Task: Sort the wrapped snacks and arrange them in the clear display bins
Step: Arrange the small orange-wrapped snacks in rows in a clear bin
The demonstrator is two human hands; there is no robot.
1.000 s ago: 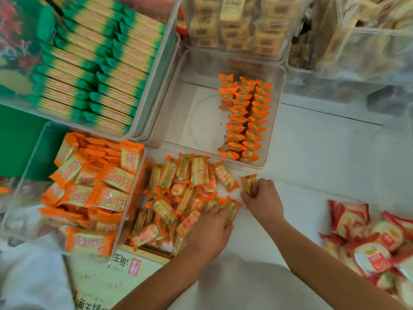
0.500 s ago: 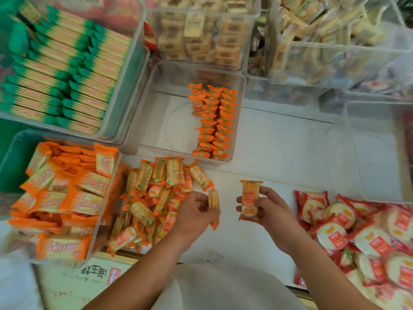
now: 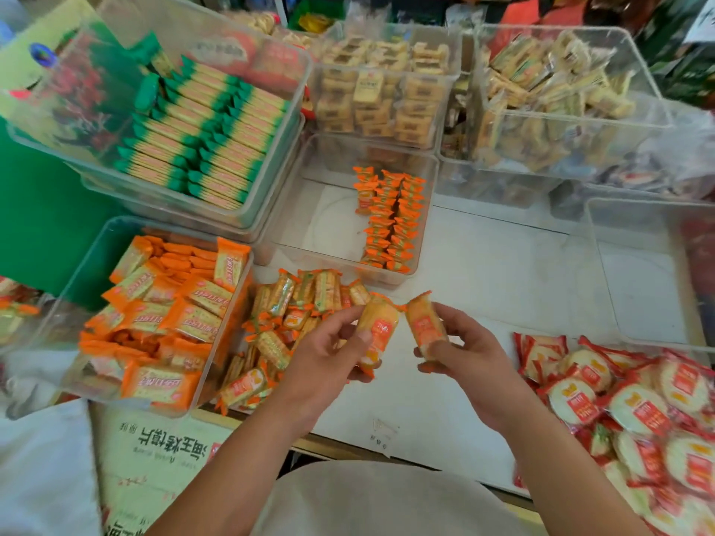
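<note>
My left hand (image 3: 329, 353) pinches one small orange-wrapped cracker pack (image 3: 381, 328) upright. Close beside it, my right hand (image 3: 470, 353) grips a second pack (image 3: 423, 328) of the same kind. Both packs are held above the white table, their top ends almost touching. A loose pile of the same orange packs (image 3: 286, 319) lies just left of my left hand. Beyond the hands stands a clear display bin (image 3: 332, 234) with two neat rows of these orange packs (image 3: 390, 218) along its right side.
A clear bin of larger orange packs (image 3: 166, 315) sits at the left, with a bin of green-ended packs (image 3: 209, 141) behind it. Red-and-white round snacks (image 3: 626, 412) are heaped at the right below an unfilled clear bin (image 3: 638, 280). Beige snack bins (image 3: 387, 90) stand at the back.
Both hands lifted from the loose pile, each with one orange pack, and came together over the table. The view has tilted up and shifted right.
</note>
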